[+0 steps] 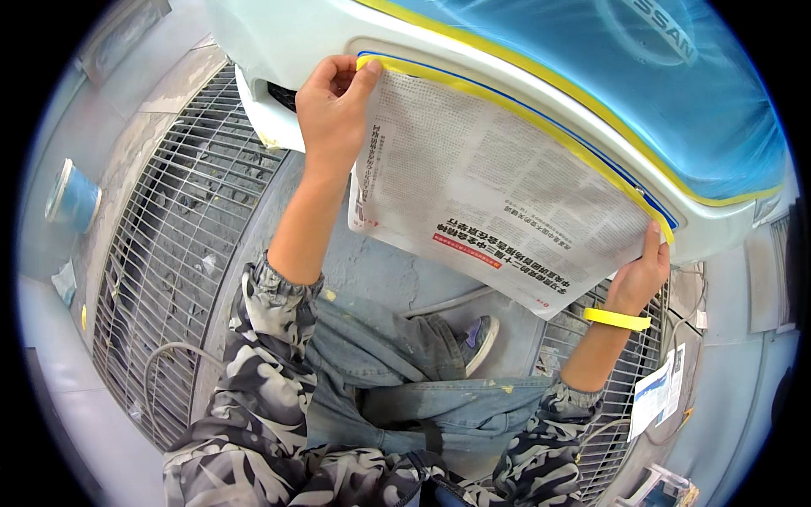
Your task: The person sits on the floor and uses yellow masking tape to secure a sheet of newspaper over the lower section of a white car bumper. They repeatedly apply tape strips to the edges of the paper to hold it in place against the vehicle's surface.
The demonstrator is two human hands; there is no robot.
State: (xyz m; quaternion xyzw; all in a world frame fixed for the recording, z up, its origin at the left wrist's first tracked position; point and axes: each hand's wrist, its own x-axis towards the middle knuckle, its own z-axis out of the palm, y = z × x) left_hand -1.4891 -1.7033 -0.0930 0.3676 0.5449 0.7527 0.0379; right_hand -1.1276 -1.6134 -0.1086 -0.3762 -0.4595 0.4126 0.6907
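Note:
A sheet of newspaper (pixel 473 169) hangs from a white car bumper (pixel 291 38), with yellow masking tape (pixel 507 100) along its upper edge. Just above that tape runs a thin blue strip (pixel 583 145) on the bumper. At the sheet's upper left corner my left hand (pixel 334 114) pinches the taped edge between thumb and fingers. My right hand (pixel 639 277) has its fingers closed on the sheet's right corner, by the tape's end; part of its grip is hidden. Around my right wrist sits a yellow ring (pixel 617 318), which looks like a tape roll.
Blue plastic film (pixel 710 139), edged with yellow tape, covers the car above the bumper. Metal floor grates (pixel 182 194) flank my crossed legs (pixel 380 355). A blue bucket (pixel 76 198) stands at the left. Printed papers (pixel 657 393) and a hose (pixel 452 302) lie on the floor.

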